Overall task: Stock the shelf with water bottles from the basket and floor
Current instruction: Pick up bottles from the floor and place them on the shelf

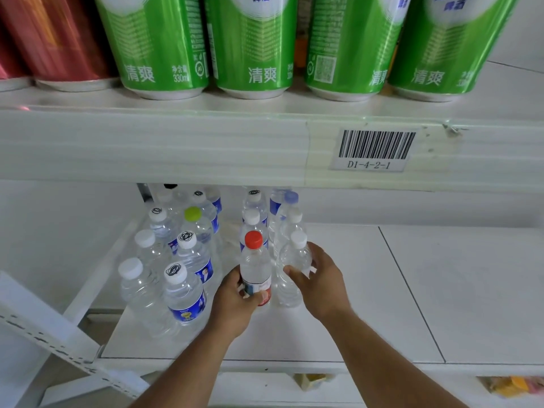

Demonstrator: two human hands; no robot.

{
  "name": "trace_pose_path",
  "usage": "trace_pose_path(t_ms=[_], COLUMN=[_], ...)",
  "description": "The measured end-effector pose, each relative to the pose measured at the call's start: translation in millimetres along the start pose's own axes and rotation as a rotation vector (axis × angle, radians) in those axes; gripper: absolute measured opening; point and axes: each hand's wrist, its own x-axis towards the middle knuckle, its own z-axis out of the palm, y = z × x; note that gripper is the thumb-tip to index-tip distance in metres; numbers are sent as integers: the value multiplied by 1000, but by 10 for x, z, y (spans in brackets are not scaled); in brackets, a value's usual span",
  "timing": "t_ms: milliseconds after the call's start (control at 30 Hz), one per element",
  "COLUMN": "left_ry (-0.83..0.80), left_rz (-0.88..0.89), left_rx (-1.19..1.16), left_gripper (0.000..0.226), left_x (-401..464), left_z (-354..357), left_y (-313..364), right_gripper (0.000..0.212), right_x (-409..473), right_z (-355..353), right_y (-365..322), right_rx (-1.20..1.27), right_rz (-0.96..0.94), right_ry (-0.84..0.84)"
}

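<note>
My left hand (235, 304) grips a clear water bottle with a red cap (255, 266), standing upright on the white lower shelf (368, 290). My right hand (321, 278) wraps a clear unlabelled bottle with a white cap (294, 260) right beside it. Both bottles stand at the front of two rows of water bottles. To the left stand several more bottles (184, 287), most with white caps, some with blue labels, one with a green cap (192, 214).
The upper shelf edge (176, 145) with a barcode tag (374, 150) hangs low over the bottles. Green cans (253, 45) and red cans (56, 39) stand on it. The lower shelf's right half is bare white board. A perforated white upright (59, 348) slants at the lower left.
</note>
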Motion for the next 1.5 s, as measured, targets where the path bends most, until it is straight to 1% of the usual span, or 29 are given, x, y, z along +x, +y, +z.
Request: trace_pose_path(t_ms=[167,400,500,567,667,700,733,767,800,867,933,1000,1133,1333,1433,1500], left_ry=[-4,-23,-19,-25,-50,-63,-80,-94,-114,-174,-241,-289,-358,-471,-539,-574], left_rz=[-3,-24,-47,-84,-137,-144,-141,-142,-152,-152,-107,-35,182,327,409,452], left_rx=[34,70,75,113,220,253,291,337,383,507,657,762,914,960,979,985], left_gripper=[68,68,67,73,84,82,73,63,58,67,73,70,62,66,62,55], left_x=[-30,-64,-106,-155,-243,-296,-366,-420,-471,-629,-802,-974,-1251,-1587,-1806,-1970], left_z=[16,14,19,11,-6,-13,-28,-29,-31,-88,-150,-175,-101,287,564,785], left_y=[-8,-3,13,23,4,24,56,78,77,75,103,186,396,676,770,799], right_gripper=[71,75,89,93,89,85,81,79,81,85,84,83,87,85,82,82], right_x=[-55,-26,-5,-19,-115,-164,-243,-294,-354,-580,-849,-1090,-1484,-2005,-2273,-2454], right_z=[4,-30,-56,-104,-213,-254,-292,-321,-342,-363,-364,-397,-570,-1017,-1280,-1461], right_y=[75,242,275,247,178,155,113,104,106,76,46,11,-47,-29,70,175], right_rx=[-6,-37,-74,-131,-281,-323,-355,-389,-433,-523,-582,-630,-716,-715,-692,-689], right_rz=[10,81,131,159,172,173,177,181,184,193,197,189,192,269,321,368], right_ry=[-60,-168,-202,-225,-252,-254,-252,-258,-262,-258,-251,-230,-199,-114,-51,-24])
